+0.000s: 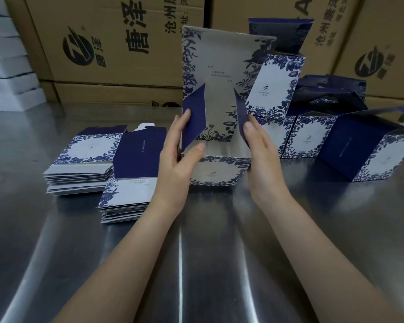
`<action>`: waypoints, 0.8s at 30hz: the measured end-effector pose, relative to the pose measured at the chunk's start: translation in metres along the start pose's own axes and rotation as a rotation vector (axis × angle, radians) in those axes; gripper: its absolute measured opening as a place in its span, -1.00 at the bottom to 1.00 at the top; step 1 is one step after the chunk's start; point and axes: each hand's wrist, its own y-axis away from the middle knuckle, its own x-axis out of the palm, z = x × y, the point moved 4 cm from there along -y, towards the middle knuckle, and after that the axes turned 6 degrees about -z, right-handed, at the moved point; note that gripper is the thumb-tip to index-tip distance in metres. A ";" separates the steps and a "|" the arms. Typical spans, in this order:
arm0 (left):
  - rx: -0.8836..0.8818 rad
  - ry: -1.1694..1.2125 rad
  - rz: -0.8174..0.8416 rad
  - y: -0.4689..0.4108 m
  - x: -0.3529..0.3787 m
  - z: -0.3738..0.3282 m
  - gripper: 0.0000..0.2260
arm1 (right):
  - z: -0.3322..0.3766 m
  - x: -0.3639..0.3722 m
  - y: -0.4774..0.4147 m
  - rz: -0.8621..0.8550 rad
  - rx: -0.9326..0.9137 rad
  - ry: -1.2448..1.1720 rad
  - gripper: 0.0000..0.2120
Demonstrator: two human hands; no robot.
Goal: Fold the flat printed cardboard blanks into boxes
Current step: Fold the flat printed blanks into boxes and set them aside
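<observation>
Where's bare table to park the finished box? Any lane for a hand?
Free: near table in front of the blank stacks and half-folded box; far-left strip between stacks and cartons; right front, before the dark box. Crowded: folded boxes beside the right hand; stacks by the left hand.

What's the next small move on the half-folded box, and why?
Probably push both flaps inward until they stand square to the base. The left hand touches the left navy flap and the right hand touches the right navy flap, fingers fairly straight. Both flaps stand angled, and the tall printed panel behind them is upright.
</observation>
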 end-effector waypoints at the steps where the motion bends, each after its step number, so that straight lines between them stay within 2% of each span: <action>1: -0.009 0.032 0.010 0.000 0.000 0.000 -0.50 | 0.000 0.000 0.000 -0.003 -0.006 -0.007 -0.51; 5: -0.057 0.050 -0.031 -0.001 -0.001 0.000 -0.56 | -0.001 0.001 0.000 0.007 -0.038 -0.027 -0.50; 9: -0.059 0.016 -0.100 -0.002 -0.002 -0.001 -0.74 | -0.004 0.001 0.001 0.008 -0.062 -0.016 -0.53; 24: 0.007 -0.101 -0.150 -0.003 -0.004 0.003 -0.56 | -0.005 0.001 0.005 -0.034 -0.108 0.091 -0.49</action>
